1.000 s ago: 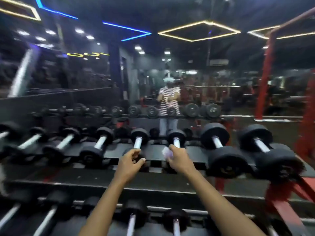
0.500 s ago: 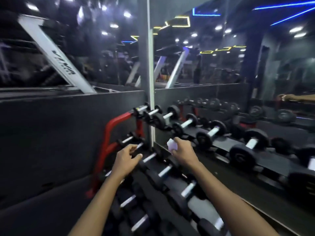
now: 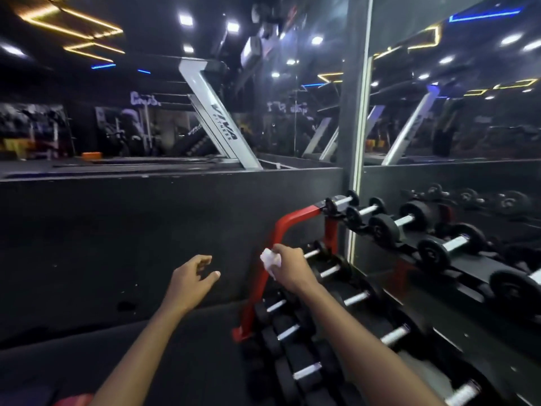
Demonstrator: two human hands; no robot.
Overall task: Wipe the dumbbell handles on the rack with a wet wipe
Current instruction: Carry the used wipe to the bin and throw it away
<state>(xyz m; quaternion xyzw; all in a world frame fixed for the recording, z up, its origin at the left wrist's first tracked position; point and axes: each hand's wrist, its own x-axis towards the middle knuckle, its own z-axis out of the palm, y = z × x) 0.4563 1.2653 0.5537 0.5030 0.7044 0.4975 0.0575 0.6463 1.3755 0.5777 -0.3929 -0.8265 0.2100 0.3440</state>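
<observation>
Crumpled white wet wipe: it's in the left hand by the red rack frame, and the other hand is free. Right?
Not quite. The head view shows the crumpled white wet wipe gripped in the right hand by the red rack frame; the left hand is free.

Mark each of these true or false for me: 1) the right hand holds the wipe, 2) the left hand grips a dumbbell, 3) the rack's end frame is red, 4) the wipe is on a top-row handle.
1) True: the right hand pinches the white wipe.
2) False: the left hand hangs free with loose fingers, left of the rack, holding nothing.
3) True: the end frame is red.
4) False: the wipe is beside the red frame, below the top row of dumbbells.
</observation>
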